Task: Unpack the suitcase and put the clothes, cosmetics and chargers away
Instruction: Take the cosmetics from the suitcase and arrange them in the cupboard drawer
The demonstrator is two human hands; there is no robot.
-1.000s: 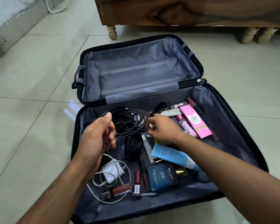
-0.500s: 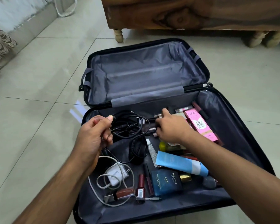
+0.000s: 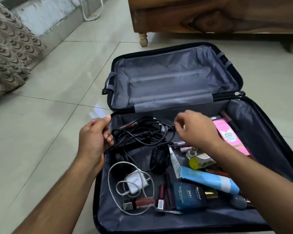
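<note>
**Open suitcase on floor: both hands over the near half**

Head view. The suitcase (image 3: 176, 85) is lying fully open on the tiled floor (image 3: 41, 132), with its far half showing only grey lining and its near half carrying the loose items.

The left hand (image 3: 95, 141) is hovering at the near half's left rim. Its fingers are curling inward with the thumb raised; the grip is narrow, and whether it is holding something small cannot be told, since the palm side is hidden.

The right hand (image 3: 196, 130) is hovering above the back middle of the near half, over the tangle of black cables (image 3: 142, 134). Its fingers are bending loosely and are blurred; the grip is appearing relaxed and nothing is visible in it.

Chargers: the black cables are lying along the back left of the near half, with a black adapter (image 3: 159, 159) just in front of them. The white charger (image 3: 135, 183) is lying near the front left, with its white cable (image 3: 112, 183) looping around it.

Cosmetics: the pink box (image 3: 230, 137) is lying at the back right, partly under the right forearm. The blue tube (image 3: 208, 181) is lying slantwise at the right, touching the dark blue cologne box (image 3: 188, 196) in front of it. A dark red nail polish bottle (image 3: 161, 198) is lying just left of that box, beside a brown lip gloss (image 3: 142, 202).

A wooden furniture piece (image 3: 210, 17) is standing beyond the suitcase, and a patterned fabric (image 3: 5, 56) is showing at far left.
</note>
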